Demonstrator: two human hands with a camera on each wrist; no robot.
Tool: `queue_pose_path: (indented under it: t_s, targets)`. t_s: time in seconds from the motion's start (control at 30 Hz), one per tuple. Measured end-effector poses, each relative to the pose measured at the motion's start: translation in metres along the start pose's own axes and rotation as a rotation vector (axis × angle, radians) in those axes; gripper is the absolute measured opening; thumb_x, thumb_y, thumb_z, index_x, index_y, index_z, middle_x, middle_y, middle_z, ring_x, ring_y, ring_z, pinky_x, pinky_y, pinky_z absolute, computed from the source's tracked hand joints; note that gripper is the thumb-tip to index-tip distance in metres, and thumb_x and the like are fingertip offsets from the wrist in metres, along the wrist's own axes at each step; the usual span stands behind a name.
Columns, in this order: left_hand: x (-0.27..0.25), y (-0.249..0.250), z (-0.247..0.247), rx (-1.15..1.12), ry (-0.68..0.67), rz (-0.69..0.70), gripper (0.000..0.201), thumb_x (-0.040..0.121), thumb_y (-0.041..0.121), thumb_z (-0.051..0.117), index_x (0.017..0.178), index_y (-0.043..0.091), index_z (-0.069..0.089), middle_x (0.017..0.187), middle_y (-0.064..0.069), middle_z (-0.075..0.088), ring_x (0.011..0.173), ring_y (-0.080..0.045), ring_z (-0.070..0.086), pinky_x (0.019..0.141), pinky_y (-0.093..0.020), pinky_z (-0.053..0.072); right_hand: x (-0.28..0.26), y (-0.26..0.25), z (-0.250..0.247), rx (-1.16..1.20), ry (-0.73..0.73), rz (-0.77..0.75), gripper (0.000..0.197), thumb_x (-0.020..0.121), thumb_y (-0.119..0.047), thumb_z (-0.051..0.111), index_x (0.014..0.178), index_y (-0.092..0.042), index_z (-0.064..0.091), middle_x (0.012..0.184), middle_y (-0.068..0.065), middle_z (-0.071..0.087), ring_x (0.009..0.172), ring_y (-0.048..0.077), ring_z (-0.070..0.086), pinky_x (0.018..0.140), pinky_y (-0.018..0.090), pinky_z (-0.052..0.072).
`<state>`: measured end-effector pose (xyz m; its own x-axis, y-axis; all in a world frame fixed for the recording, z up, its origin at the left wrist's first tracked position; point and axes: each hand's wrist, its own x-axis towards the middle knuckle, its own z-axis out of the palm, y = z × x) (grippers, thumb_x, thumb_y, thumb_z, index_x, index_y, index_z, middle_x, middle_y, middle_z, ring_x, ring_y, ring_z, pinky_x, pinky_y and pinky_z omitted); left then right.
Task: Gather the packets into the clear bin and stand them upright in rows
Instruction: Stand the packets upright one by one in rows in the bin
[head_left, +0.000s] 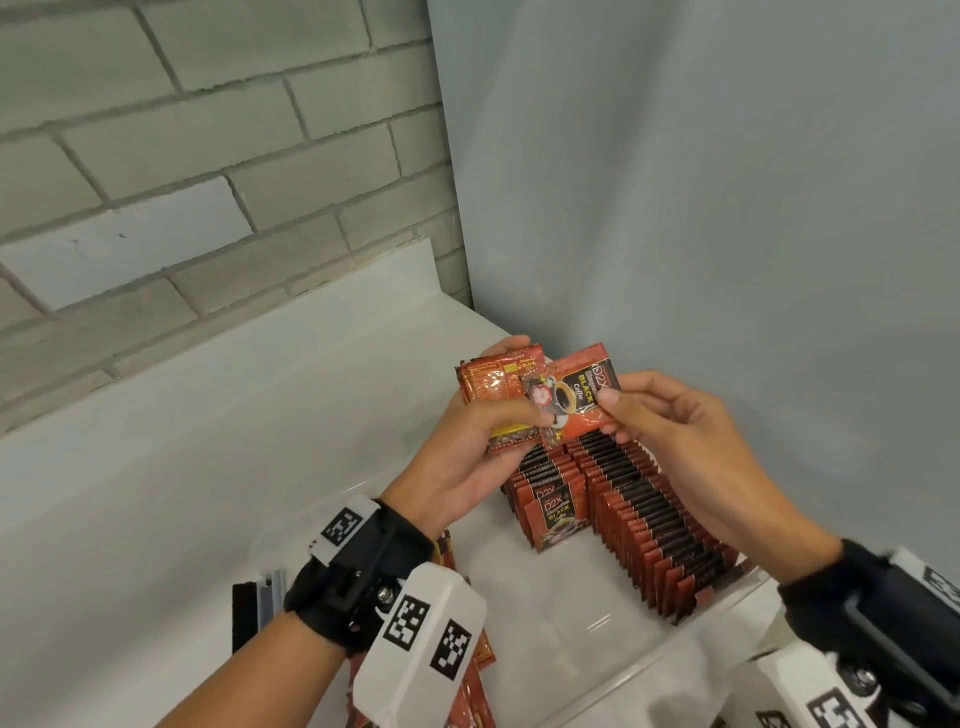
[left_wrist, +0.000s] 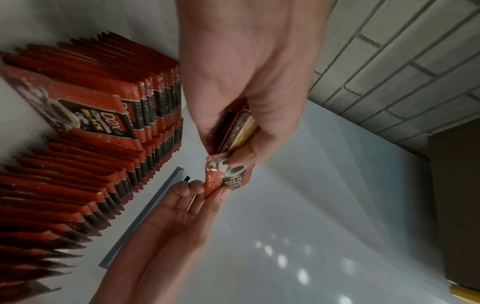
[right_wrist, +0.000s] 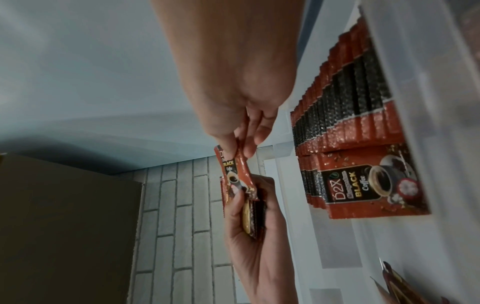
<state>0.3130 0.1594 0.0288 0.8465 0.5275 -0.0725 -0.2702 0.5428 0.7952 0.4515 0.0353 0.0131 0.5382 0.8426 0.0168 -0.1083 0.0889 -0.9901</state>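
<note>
right hand (head_left: 675, 421) pinching d2x black coffee packet (head_left: 574, 392), left hand (head_left: 467, 447) gripping stack (head_left: 491, 387)

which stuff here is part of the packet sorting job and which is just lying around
Part of the job:
- single packet, pinched by right hand
- packet stack, held in left hand
- upright rows in the clear bin
- loose packets beside the bin

Just lying about:
- black and grey strip
- white counter

The red packets (right_wrist: 369, 189) read "D2X", "BLACK" and "Coffee" on their fronts.
</note>
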Motion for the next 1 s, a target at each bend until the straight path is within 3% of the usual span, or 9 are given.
queue_pose_path:
  t_s: [0.1, 0.23, 0.33, 0.43, 0.53, 0.6, 0.77, 0.9, 1.0]
  targets:
    - [0.0, 0.0, -0.002, -0.002, 0.011, -0.009, 0.061, 0.067, -0.019, 0.06, 0.111, 0.023, 0.063, 0.122, -0.017, 0.063, 0.109, -0.033, 0.064, 0.079, -0.038, 0.057, 0.0, 0.001, 0.001, -0.043, -0.001, -0.014, 0.026, 0.078, -0.028, 0.07, 0.097, -0.012, 0.071, 0.088, 0.006, 0.073, 0.076, 0.012, 0.065, 0.072, 0.022, 0.05]
    - [0.0, 0.007, 0.002, -0.123, 0.044, 0.022, 0.046, 0.075, -0.004, 0.066, 0.114, 0.02, 0.06, 0.115, -0.019, 0.063, 0.107, -0.034, 0.064, 0.094, -0.045, 0.05, -0.002, -0.001, 0.002, -0.069, -0.031, -0.029, 0.023, 0.076, -0.026, 0.07, 0.095, -0.011, 0.069, 0.088, 0.005, 0.074, 0.076, 0.012, 0.068, 0.073, 0.021, 0.053]
    - [-0.001, 0.012, 0.002, -0.183, 0.117, 0.068, 0.032, 0.077, 0.01, 0.065, 0.107, 0.02, 0.062, 0.09, -0.007, 0.06, 0.079, -0.018, 0.061, 0.079, -0.032, 0.05, -0.004, -0.007, 0.0, -0.155, -0.161, -0.044, 0.009, 0.078, -0.021, 0.071, 0.086, -0.017, 0.072, 0.087, 0.005, 0.074, 0.077, 0.016, 0.069, 0.076, 0.021, 0.055]
    - [-0.001, 0.013, 0.0, -0.224, 0.17, 0.088, 0.031, 0.075, 0.013, 0.07, 0.105, 0.019, 0.062, 0.088, -0.006, 0.058, 0.078, -0.017, 0.056, 0.072, -0.029, 0.048, -0.007, -0.012, -0.003, -0.388, -0.386, -0.072, 0.003, 0.078, -0.024, 0.073, 0.08, -0.026, 0.073, 0.084, -0.001, 0.075, 0.079, 0.015, 0.07, 0.076, 0.019, 0.053]
    - [0.0, 0.013, 0.0, -0.225, 0.201, 0.089, 0.031, 0.073, 0.012, 0.069, 0.103, 0.018, 0.063, 0.091, -0.006, 0.059, 0.08, -0.018, 0.056, 0.073, -0.029, 0.048, -0.005, -0.013, -0.003, -0.74, -0.452, -0.229, 0.007, 0.077, -0.032, 0.074, 0.077, -0.038, 0.071, 0.08, -0.018, 0.071, 0.074, 0.005, 0.066, 0.068, 0.01, 0.046]
    - [-0.001, 0.013, 0.001, -0.214, 0.212, 0.09, 0.031, 0.073, 0.012, 0.069, 0.103, 0.017, 0.063, 0.091, -0.007, 0.059, 0.081, -0.018, 0.056, 0.073, -0.029, 0.048, -0.001, -0.011, -0.002, -0.898, -0.466, -0.335, 0.011, 0.079, -0.027, 0.075, 0.081, -0.036, 0.07, 0.076, -0.022, 0.068, 0.073, 0.0, 0.064, 0.064, 0.007, 0.043]
    - [-0.003, 0.015, 0.002, -0.21, 0.252, 0.096, 0.031, 0.075, 0.011, 0.068, 0.105, 0.017, 0.062, 0.091, -0.008, 0.058, 0.081, -0.019, 0.055, 0.073, -0.029, 0.047, 0.004, -0.002, 0.006, -1.202, -0.502, -0.553, 0.006, 0.084, -0.028, 0.072, 0.09, -0.026, 0.069, 0.082, -0.025, 0.055, 0.074, -0.008, 0.05, 0.069, 0.017, 0.043]
    - [-0.003, 0.016, 0.003, -0.198, 0.261, 0.09, 0.031, 0.075, 0.012, 0.067, 0.105, 0.016, 0.061, 0.089, -0.007, 0.058, 0.077, -0.018, 0.056, 0.073, -0.029, 0.047, 0.002, 0.004, 0.015, -1.343, -0.531, -0.694, 0.015, 0.076, -0.023, 0.08, 0.085, -0.021, 0.068, 0.084, -0.007, 0.065, 0.076, 0.011, 0.059, 0.068, 0.023, 0.042]
    - [-0.003, 0.015, 0.003, -0.197, 0.267, 0.089, 0.033, 0.074, 0.012, 0.067, 0.107, 0.016, 0.061, 0.093, -0.009, 0.058, 0.079, -0.019, 0.056, 0.074, -0.029, 0.048, 0.001, 0.012, 0.017, -1.433, -0.515, -0.731, 0.023, 0.067, -0.025, 0.085, 0.08, -0.022, 0.066, 0.081, -0.006, 0.063, 0.077, 0.016, 0.059, 0.066, 0.03, 0.048]
